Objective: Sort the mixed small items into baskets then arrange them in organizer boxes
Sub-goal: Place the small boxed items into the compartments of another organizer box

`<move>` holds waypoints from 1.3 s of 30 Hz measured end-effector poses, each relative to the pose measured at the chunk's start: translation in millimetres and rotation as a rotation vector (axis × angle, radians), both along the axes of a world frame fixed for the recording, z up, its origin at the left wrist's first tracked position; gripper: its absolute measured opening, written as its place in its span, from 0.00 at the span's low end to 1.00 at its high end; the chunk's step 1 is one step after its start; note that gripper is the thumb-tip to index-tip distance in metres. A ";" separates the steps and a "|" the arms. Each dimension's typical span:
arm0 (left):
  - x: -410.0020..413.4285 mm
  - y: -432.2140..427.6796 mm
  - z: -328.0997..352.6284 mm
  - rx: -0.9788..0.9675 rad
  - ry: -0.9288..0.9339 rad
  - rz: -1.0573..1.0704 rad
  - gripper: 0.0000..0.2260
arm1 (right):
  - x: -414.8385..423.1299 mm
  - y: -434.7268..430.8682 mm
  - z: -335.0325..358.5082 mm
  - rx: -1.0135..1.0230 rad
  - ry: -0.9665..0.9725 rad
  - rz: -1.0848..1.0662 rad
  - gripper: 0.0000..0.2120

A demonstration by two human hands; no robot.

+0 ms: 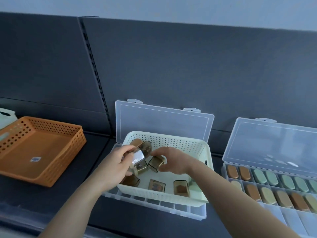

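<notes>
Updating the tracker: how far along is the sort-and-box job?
Done: right organizer box has two rows filled, front compartments bare; orange basket empty. In hand: left hand holds capped pieces, right hand grips another piece in the white basket. Left: loose pieces in that basket; the middle organizer box under it shows only empty compartments.

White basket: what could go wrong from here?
1. The white basket sits on top of the open organizer box; hands working inside could slide or tip it.
2. It covers most of that box's compartments, so cases likely cannot go in until it moves.
3. The left hand holds a clear case while the right hand grips a second case; either could slip.
</notes>
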State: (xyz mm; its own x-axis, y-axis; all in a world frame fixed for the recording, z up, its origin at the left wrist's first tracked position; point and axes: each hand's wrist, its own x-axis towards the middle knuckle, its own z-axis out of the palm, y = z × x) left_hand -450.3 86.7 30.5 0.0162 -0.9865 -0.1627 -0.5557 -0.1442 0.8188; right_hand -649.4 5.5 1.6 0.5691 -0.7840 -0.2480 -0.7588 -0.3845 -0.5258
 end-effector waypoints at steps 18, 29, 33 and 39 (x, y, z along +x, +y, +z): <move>-148.4 8.3 9.1 -0.001 0.449 -0.053 0.16 | -165.9 59.7 40.7 -0.015 -0.602 -0.611 0.12; -355.8 5.4 -18.6 -0.082 0.266 -0.202 0.21 | -378.1 105.5 21.8 -0.076 -0.553 -0.891 0.17; -426.5 7.5 -35.3 -0.139 0.136 -0.296 0.19 | -431.1 121.9 10.1 -0.171 -0.493 -1.039 0.15; -492.1 2.9 -62.7 -0.273 -0.192 -0.452 0.21 | -475.5 140.8 1.0 -0.234 -0.399 -1.072 0.14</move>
State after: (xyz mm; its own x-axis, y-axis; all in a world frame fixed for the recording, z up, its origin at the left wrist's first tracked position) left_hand -942.4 89.6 -32.3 -0.4142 -0.9079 0.0638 -0.6558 0.3463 0.6708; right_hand -1124.9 146.4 2.5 -0.4075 -0.9131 0.0136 -0.5506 0.2338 -0.8014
